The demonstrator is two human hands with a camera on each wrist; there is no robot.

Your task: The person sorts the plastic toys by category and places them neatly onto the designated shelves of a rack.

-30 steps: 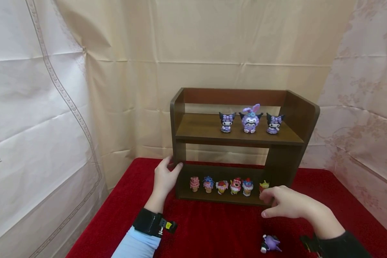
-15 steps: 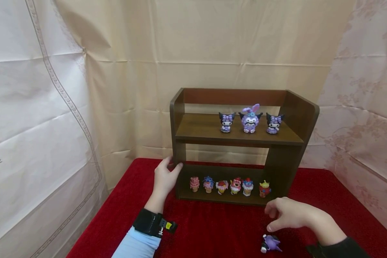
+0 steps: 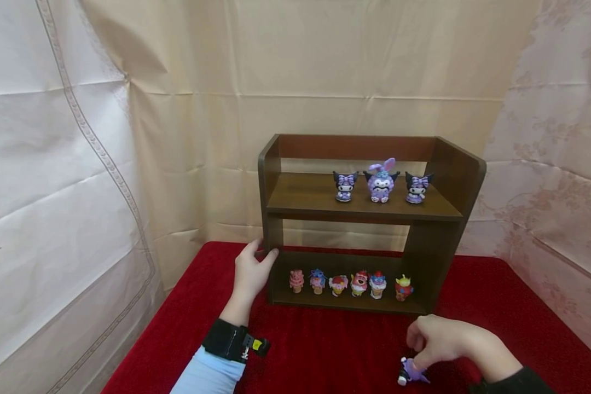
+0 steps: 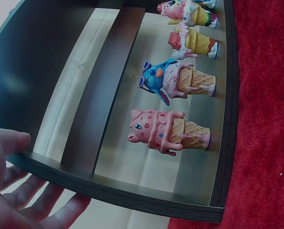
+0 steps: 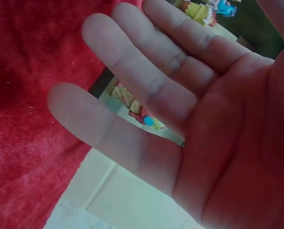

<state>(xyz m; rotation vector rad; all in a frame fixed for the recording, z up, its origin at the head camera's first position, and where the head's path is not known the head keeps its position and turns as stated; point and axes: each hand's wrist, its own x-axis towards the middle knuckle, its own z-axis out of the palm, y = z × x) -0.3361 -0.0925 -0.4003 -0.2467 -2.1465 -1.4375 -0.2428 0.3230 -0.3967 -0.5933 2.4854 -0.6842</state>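
My left hand (image 3: 250, 272) holds the left side panel of a dark brown two-tier shelf (image 3: 364, 212). In the left wrist view its thumb (image 4: 18, 142) lies on the inner side, the other fingers outside. My right hand (image 3: 445, 340) reaches down over a small purple figurine (image 3: 412, 374) lying on the red cloth, its thumb overlapping the figurine in the head view. The right wrist view shows the palm (image 5: 227, 129) with fingers extended and nothing in them; the purple figurine is hidden there.
The lower tier bears a row of several ice-cream-cone figurines (image 3: 358, 283), with a red, green-headed figurine (image 3: 403, 288) at its right end. Three purple-and-black figurines (image 3: 381, 185) stand on the upper tier. Red cloth (image 3: 325, 355) covers the table; beige curtains (image 3: 216, 109) hang behind.
My right hand has moved down from the lower tier's right end to the purple figurine on the cloth, uncovering the red, green-headed figurine. My left hand stays on the side panel.
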